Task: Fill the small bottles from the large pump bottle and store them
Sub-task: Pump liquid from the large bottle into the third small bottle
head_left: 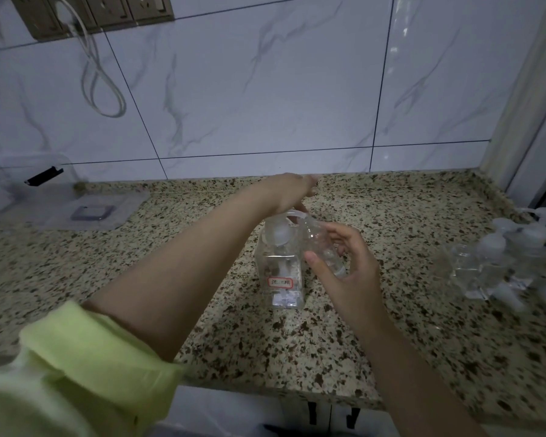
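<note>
The large clear pump bottle (281, 272), with a red-bordered label, stands on the speckled counter (202, 279) at centre. My left hand (292, 192) rests on top of its white pump head, fingers extended over it. My right hand (344, 266) grips a small clear bottle (320, 244), tilted with its mouth up against the pump's spout. Whether liquid is flowing cannot be made out.
A cluster of several small clear bottles with white caps (498, 263) sits at the right of the counter. A clear plastic container (44, 197) lies at the back left below a hanging white cable (101, 83). The tiled wall stands close behind.
</note>
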`<state>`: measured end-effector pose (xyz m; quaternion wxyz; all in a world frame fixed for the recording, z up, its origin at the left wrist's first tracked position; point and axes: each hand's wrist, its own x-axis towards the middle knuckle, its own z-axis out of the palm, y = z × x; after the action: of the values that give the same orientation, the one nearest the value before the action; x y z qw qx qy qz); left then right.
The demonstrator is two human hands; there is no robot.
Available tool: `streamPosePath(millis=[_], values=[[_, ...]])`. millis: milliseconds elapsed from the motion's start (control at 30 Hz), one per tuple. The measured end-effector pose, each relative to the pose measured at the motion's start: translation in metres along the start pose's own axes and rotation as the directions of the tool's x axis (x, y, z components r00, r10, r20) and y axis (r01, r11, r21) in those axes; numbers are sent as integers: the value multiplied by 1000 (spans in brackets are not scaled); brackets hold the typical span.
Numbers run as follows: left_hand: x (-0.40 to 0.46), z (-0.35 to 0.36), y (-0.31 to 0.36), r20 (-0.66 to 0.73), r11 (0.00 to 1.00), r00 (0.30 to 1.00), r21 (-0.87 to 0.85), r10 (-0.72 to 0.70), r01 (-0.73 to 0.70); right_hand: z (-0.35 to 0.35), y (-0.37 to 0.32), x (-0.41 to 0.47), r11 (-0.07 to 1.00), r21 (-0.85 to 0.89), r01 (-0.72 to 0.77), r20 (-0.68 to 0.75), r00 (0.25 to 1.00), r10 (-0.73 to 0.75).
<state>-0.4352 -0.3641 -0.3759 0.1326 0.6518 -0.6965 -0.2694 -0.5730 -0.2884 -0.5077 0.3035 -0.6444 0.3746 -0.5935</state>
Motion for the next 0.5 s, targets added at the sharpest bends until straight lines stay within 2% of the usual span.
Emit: streamPosePath(millis=[333,433,500], values=[[-2,2,-1,-29,1000,999,16,25,-24,2,0,0,1000,-6,13,-7,1000,-14],[-1,1,1,-4,999,1000,48,10,-10,2,-1,0,1000,-3,5,-5,1000,-5],[0,-1,2,17,1000,1000,6,10,-10,2,0,-1,1000,4,-2,-3,1000,2]])
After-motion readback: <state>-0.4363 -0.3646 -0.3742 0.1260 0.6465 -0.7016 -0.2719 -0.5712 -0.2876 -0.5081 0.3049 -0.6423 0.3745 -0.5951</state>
